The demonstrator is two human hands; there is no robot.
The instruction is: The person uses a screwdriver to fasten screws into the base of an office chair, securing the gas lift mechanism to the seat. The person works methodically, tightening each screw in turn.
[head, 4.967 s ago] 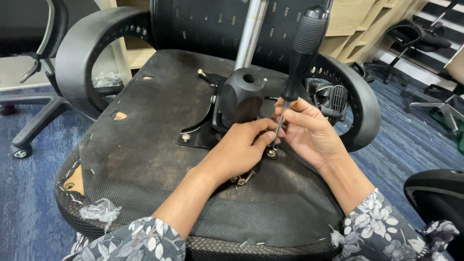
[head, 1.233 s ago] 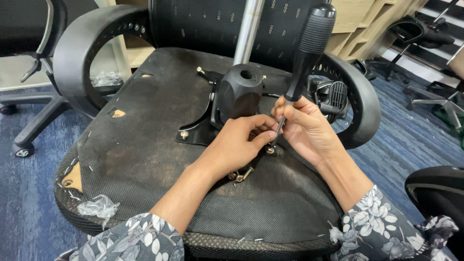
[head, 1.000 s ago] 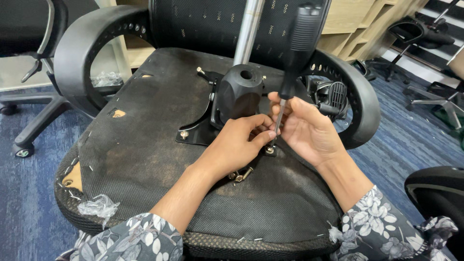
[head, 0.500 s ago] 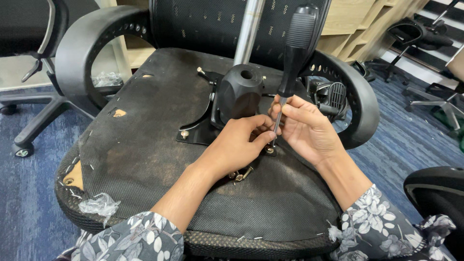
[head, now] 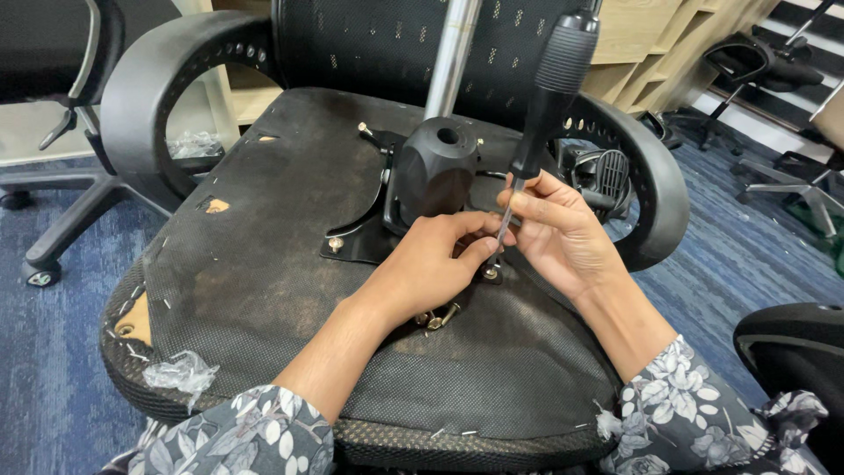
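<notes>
Since a moment ago, the screwdriver's (head: 547, 105) black handle has tipped a little further right while its tip stays at the bolt (head: 491, 273) on the upturned office chair seat (head: 264, 264). Below the black mechanism housing (head: 435, 176) with its chrome column (head: 450, 53), my right hand (head: 563, 233) pinches the shaft and my left hand (head: 440, 264) clasps its tip. Two loose bolts (head: 437, 317) lie beneath my left palm.

Two hands, left (head: 435, 268) and right (head: 563, 230), meet over one upturned office chair seat (head: 290, 264) with two curved armrests (head: 154, 97). One black-handled screwdriver (head: 545, 105) stands between them. One black mechanism housing (head: 435, 171) carries one chrome column (head: 450, 57). Two loose bolts (head: 440, 318) lie below the left hand.
</notes>
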